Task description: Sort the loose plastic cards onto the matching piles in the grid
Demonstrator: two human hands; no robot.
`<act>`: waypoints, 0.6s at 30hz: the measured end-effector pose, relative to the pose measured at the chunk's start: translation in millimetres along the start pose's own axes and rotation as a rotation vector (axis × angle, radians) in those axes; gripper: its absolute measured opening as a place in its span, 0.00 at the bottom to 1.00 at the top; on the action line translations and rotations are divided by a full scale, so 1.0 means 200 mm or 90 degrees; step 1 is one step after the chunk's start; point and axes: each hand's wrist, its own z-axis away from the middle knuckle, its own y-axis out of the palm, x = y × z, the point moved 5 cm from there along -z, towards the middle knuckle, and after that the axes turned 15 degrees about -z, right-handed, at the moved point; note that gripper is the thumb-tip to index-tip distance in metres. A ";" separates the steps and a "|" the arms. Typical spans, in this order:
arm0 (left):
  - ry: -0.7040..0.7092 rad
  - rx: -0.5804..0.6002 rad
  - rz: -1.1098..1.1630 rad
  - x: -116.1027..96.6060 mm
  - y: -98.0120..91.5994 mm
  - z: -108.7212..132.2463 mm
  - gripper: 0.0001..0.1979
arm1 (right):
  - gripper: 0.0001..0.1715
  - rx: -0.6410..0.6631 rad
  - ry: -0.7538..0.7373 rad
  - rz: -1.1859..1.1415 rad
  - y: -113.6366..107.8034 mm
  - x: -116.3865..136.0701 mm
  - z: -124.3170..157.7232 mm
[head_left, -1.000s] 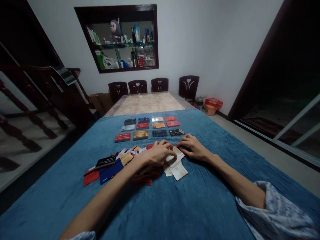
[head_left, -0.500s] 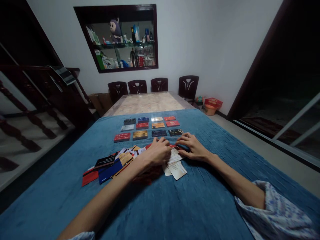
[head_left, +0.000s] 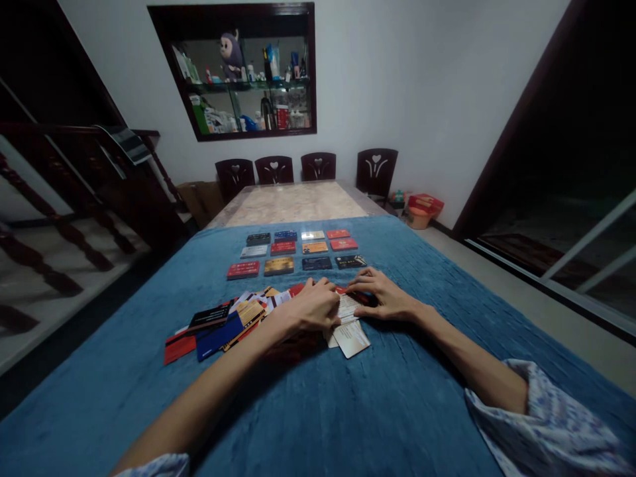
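Note:
A loose heap of cards (head_left: pixel 233 319) lies spread on the blue cloth (head_left: pixel 348 411) in front of me. My left hand (head_left: pixel 311 306) rests on the heap's right end with its fingers curled over a pale card (head_left: pixel 346 307). My right hand (head_left: pixel 380 294) lies beside it, fingers bent, fingertips pressing the same pale card and a red one under it. Another pale card (head_left: pixel 352 338) lies just below the hands. Beyond them, three neat rows of cards (head_left: pixel 297 250) are laid out face up.
The bare marble tabletop (head_left: pixel 293 204) continues past the cloth, with several dark chairs (head_left: pixel 318 165) at its far end. A wooden stair rail (head_left: pixel 74 199) runs on the left. A red box (head_left: pixel 424 205) sits on the floor at the right wall.
Both hands have shifted slightly toward each other over the pale card. The view has tilted down a little.

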 end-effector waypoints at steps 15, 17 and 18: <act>0.005 -0.013 0.004 -0.01 -0.03 0.01 0.09 | 0.21 -0.004 -0.014 -0.011 -0.01 0.02 -0.01; 0.006 -0.017 0.015 0.01 -0.03 0.01 0.09 | 0.20 -0.013 -0.022 -0.013 -0.01 0.02 -0.01; 0.008 -0.026 0.024 0.02 -0.03 0.01 0.09 | 0.20 -0.019 -0.024 -0.013 -0.01 0.02 -0.01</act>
